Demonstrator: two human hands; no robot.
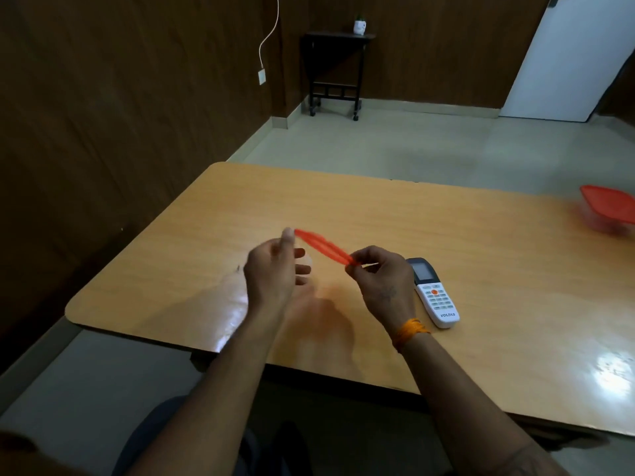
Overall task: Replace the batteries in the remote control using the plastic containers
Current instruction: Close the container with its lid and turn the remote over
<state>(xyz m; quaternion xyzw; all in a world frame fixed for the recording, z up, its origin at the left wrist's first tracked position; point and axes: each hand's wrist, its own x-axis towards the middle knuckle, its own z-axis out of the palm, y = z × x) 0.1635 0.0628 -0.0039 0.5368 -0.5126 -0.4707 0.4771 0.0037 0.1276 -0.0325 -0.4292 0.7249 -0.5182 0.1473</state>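
Note:
My right hand [381,280] pinches one end of a thin red lid [323,245], which I see edge-on and blurred above the wooden table [481,252]. My left hand [275,269] is at the lid's other end, thumb up against it. Its fingers curl round a faint clear plastic container [308,266] that is hard to make out. The white remote control [434,293] lies face up on the table just right of my right hand, with its dark screen end pointing away from me. A second clear container with a red lid [608,207] sits at the table's far right edge.
The table's near edge runs just under my forearms, and its left corner is rounded. A dark wood wall stands to the left. Beyond the table are a tiled floor, a small black trolley [335,73] with a white pot, and a white door [567,56].

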